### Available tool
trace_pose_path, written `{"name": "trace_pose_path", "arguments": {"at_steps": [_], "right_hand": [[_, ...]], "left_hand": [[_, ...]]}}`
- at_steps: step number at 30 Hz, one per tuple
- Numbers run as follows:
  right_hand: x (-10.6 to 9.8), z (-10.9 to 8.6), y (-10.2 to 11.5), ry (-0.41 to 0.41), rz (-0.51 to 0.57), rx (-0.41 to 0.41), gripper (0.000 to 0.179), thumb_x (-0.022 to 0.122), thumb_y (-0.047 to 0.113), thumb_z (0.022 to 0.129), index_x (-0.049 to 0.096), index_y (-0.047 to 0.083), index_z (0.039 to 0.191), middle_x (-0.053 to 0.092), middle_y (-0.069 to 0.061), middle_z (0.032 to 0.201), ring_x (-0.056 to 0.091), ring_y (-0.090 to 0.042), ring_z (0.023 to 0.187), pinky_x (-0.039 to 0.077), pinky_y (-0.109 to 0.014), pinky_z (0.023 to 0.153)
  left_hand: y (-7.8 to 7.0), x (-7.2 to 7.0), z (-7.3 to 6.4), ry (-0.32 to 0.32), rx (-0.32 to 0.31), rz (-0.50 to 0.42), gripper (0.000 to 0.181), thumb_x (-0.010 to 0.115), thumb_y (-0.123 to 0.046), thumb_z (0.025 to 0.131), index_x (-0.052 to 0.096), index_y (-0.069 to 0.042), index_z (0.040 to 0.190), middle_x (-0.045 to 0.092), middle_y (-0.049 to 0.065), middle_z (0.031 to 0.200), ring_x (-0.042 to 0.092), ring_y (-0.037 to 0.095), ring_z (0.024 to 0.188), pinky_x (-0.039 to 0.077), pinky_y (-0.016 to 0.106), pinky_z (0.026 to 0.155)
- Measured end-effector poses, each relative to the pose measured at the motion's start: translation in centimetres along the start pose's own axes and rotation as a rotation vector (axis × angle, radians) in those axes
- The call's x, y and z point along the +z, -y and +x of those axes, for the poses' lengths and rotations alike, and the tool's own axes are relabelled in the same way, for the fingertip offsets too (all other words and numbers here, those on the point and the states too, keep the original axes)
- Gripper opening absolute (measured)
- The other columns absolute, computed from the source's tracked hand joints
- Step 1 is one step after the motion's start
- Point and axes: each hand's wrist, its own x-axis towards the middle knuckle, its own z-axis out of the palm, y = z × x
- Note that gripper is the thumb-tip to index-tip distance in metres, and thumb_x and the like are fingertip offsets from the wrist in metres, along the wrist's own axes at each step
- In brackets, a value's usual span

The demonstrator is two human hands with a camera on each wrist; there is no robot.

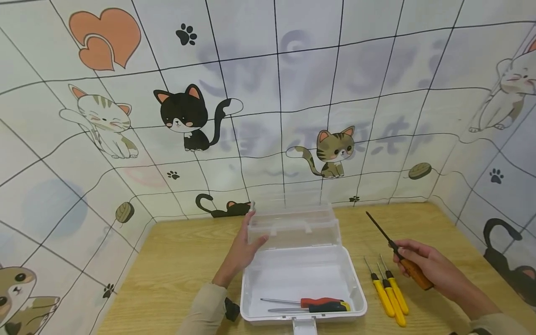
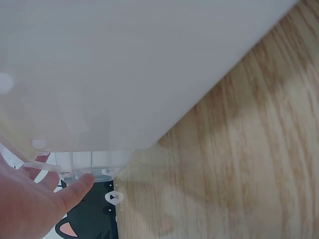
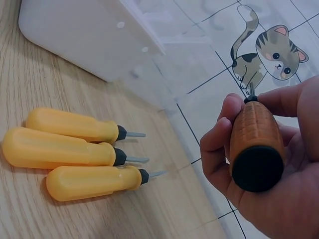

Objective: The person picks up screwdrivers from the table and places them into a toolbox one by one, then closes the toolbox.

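Observation:
A white plastic toolbox (image 1: pixel 293 274) stands on the table with its translucent lid (image 1: pixel 301 235) raised. My left hand (image 1: pixel 242 251) holds the lid's left edge, thumb in front and fingers behind. Inside the box, near the front wall, lie a red-handled screwdriver (image 1: pixel 320 302) and a black-and-yellow-handled screwdriver (image 1: pixel 328 307). In my right hand (image 1: pixel 435 267) is a screwdriver with an orange-brown handle (image 3: pixel 256 129), gripped by the handle, its dark shaft slanting up and left above the table. Below and left of that hand, three yellow-handled screwdrivers (image 1: pixel 388 300) lie side by side.
The wood-grain table (image 1: pixel 176 265) extends on both sides of the box. A cloth backdrop (image 1: pixel 259 107) printed with cats and grid lines rises behind and at the sides. The box's front latch (image 1: pixel 304 325) hangs down. A small dark object (image 1: pixel 231 309) shows beside the left sleeve.

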Motion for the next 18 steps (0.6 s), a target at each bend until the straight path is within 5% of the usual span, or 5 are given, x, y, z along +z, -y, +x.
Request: {"name": "trace_pose_path", "arguments": {"at_steps": [6, 10, 18], "right_hand": [[-0.1, 0.1, 0.2, 0.037, -0.003, -0.023, 0.024, 0.039, 0.023, 0.109, 0.056, 0.018, 0.124, 0.062, 0.000, 0.100, 0.058, -0.017, 0.081, 0.055, -0.031, 0.071], [0.0, 0.1, 0.4, 0.022, -0.015, -0.011, 0.027, 0.040, 0.024, 0.108, 0.055, 0.013, 0.127, 0.062, 0.000, 0.100, 0.059, -0.018, 0.082, 0.055, -0.031, 0.071], [0.5, 0.5, 1.2, 0.009, -0.055, -0.015, 0.031, 0.040, 0.027, 0.108, 0.052, 0.007, 0.128, 0.061, -0.004, 0.100, 0.059, -0.019, 0.080, 0.055, -0.033, 0.070]], "left_hand": [[-0.2, 0.1, 0.0, -0.006, 0.015, -0.005, 0.078, 0.066, -0.034, 0.095, 0.019, -0.037, 0.156, 0.023, 0.010, 0.163, 0.024, 0.038, 0.147, 0.021, 0.069, 0.112], [-0.2, 0.1, 0.0, -0.005, -0.001, -0.007, 0.077, 0.067, -0.033, 0.095, 0.018, -0.048, 0.153, 0.021, 0.006, 0.164, 0.023, 0.035, 0.148, 0.020, 0.067, 0.113], [-0.2, 0.0, 0.0, -0.012, 0.015, 0.001, 0.078, 0.067, -0.031, 0.095, 0.019, -0.039, 0.156, 0.020, 0.009, 0.164, 0.023, 0.038, 0.148, 0.020, 0.068, 0.112]]}}
